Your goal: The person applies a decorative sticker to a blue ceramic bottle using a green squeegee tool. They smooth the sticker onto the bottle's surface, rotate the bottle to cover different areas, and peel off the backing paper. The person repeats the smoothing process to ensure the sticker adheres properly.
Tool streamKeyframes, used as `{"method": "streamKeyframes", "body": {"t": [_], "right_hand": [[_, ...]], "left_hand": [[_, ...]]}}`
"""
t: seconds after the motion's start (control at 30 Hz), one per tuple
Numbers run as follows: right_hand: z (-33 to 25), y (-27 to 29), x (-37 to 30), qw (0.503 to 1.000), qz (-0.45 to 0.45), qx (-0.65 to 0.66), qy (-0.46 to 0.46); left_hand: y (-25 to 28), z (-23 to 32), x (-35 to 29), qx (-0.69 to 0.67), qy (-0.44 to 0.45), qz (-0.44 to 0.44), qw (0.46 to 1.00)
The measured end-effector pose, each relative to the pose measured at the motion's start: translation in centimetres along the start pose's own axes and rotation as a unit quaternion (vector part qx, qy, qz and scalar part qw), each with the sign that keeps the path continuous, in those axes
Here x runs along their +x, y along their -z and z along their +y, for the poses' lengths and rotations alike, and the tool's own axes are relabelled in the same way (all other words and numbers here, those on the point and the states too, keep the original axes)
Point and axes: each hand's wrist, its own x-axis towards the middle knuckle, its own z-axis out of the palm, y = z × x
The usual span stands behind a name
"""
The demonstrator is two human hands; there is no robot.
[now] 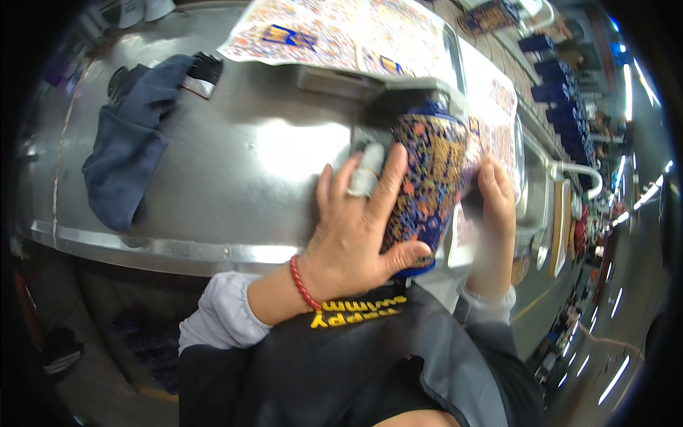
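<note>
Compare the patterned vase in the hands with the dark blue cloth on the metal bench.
The patterned vase is rigid, glossy and covered in gold and multicolour florals; the dark blue cloth is limp, matte and plain. The vase is gripped by the left hand and right hand; the cloth lies untouched, crumpled. Both are mainly dark blue.

A vase (425, 192) lies on the counter (242, 164) between the left hand (356, 235) and right hand (498, 196). A cloth (128, 149) lies far left. Paper sheets (341, 32) lie behind.

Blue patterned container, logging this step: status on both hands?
Left hand wrapped on blue patterned container. Right hand gripping its far side. Blue cloth lies apart, left.
</note>
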Motion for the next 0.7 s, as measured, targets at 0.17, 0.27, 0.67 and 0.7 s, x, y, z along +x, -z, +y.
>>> {"method": "streamKeyframes", "body": {"t": [0.17, 0.27, 0.67, 0.7], "right_hand": [[0.5, 0.8, 0.4, 0.994, -0.098, -0.041, 0.023], [1.1, 0.6, 0.2, 0.994, -0.102, -0.031, 0.025], [1.6, -0.7, -0.7, 0.995, -0.086, 0.016, 0.042], [2.0, -0.6, -0.9, 0.997, -0.06, 0.008, 0.045]], "left_hand": [[0.5, -0.8, -0.8, 0.01, -0.043, -0.027, 0.999], [0.3, -1.0, -0.8, -0.012, -0.061, -0.004, 0.998], [1.3, -2.2, 0.4, 0.001, -0.095, -0.009, 0.995], [1.3, -2.2, 0.4, 0.004, -0.101, -0.012, 0.995]]}}
